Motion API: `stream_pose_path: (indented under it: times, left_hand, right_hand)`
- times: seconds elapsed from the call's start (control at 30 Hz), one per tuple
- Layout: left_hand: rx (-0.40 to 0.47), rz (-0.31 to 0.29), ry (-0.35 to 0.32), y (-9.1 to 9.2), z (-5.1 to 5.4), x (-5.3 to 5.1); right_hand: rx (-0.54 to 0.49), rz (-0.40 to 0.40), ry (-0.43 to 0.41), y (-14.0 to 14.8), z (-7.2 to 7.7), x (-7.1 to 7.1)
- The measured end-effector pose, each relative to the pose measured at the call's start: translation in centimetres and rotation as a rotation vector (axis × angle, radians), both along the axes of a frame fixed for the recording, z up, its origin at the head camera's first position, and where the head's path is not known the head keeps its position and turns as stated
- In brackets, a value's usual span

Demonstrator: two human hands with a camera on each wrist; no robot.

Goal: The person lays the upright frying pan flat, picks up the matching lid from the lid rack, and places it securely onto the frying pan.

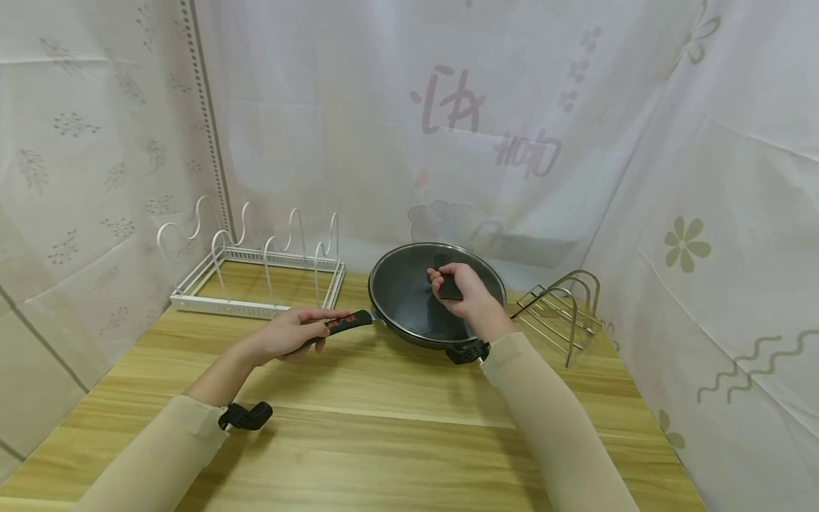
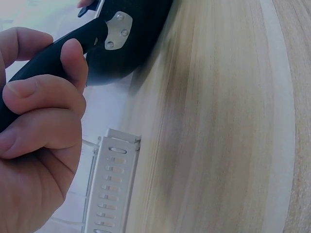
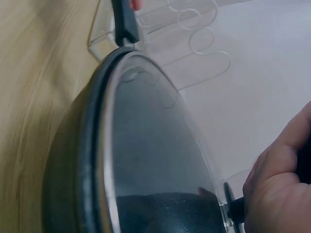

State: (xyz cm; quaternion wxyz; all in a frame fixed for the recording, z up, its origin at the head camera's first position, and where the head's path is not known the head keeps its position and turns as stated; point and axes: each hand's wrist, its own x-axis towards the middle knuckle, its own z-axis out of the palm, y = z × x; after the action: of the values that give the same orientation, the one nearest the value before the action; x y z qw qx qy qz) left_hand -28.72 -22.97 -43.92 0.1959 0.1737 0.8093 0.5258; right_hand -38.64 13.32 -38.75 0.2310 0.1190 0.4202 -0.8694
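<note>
A dark wok with a long black handle is at the back middle of the wooden table, and a glass lid covers it. My left hand grips the wok's handle; in the left wrist view the fingers curl round it beside the riveted metal bracket. With my right hand I hold the black grip on top of the lid. In the right wrist view the lid's rim lies along the wok's edge. Whether the wok's base touches the table cannot be told.
On the left stands a white rack with several curved wire dividers, just behind my left hand. A smaller metal wire rack is to the right of the wok, near my right forearm. Printed curtains close off the back and sides.
</note>
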Motion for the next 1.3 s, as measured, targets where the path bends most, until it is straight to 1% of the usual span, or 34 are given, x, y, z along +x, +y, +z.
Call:
stream_pose_path:
  times: [0.33,0.47,0.63,0.9,1.07,1.17,1.3]
  left_hand:
    - [-0.006,0.002,0.004,0.0,-0.1,-0.1]
    - [-0.008,0.003,0.003,0.0,-0.1,-0.1]
    - [-0.008,0.017,-0.002,0.0,-0.2,-0.2]
    - [-0.012,0.012,-0.003,0.0,-0.2,-0.3]
    - [-0.025,0.004,0.005,-0.1,-0.1,-0.3]
    - [-0.026,-0.002,0.010,0.0,0.0,-0.2]
    - [-0.016,-0.011,0.012,0.0,0.2,-0.1]
  right_hand:
    - [0.022,0.004,0.018,0.1,-0.3,0.0]
    - [0.049,0.008,0.034,0.1,-0.3,0.0]
    - [0.094,0.043,0.050,0.3,-0.3,0.0]
    - [0.230,0.118,0.113,1.2,-0.1,0.6]
    - [0.340,0.163,0.152,2.1,-0.2,1.2]
    - [0.405,0.174,0.179,2.8,-0.4,1.4]
    - [0.454,0.167,0.194,3.7,-0.6,1.6]
